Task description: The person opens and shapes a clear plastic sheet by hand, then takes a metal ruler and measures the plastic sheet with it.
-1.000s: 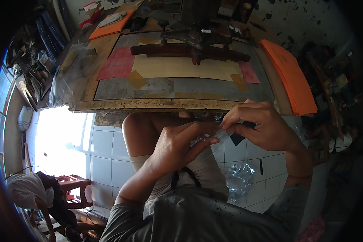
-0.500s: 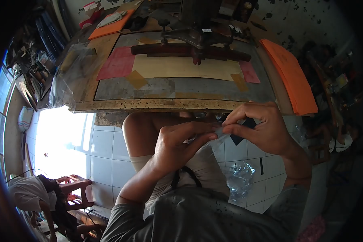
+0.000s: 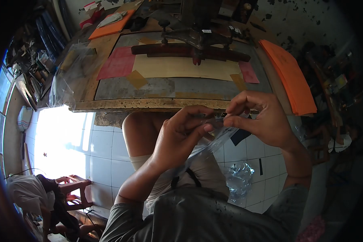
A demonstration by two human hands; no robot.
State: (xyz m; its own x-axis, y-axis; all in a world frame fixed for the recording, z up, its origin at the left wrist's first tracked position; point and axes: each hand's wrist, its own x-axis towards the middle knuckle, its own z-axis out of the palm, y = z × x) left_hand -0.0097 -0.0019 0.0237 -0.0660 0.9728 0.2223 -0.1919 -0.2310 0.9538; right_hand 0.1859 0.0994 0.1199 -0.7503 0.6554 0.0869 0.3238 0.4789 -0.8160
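Observation:
A crumpled piece of clear plastic film [image 3: 215, 144] hangs in front of my lap, between my two hands. My right hand [image 3: 264, 119] pinches its upper edge between thumb and fingertips. My left hand [image 3: 179, 135] is bent round the film's other side; its index finger is raised off the thumb, and the other fingers are partly hidden behind the plastic. Just beyond the hands is the wooden front edge of the worktable [image 3: 149, 105]. A dark flat piece [image 3: 240, 137] shows below my right hand.
On the table, a dark metal press bar [image 3: 193, 51] stands over a yellow sheet [image 3: 177, 67] taped down between red sheets. Orange sheets [image 3: 288, 76] are stacked at right. Crumpled plastic [image 3: 238, 177] lies on the tiled floor. Another person [image 3: 32, 197] is at lower left, near a reddish stool [image 3: 74, 189].
My left index finger has lifted from the thumb, and the hands have drawn slightly apart at the fingertips. More of the clear film now shows, stretching down toward my lap.

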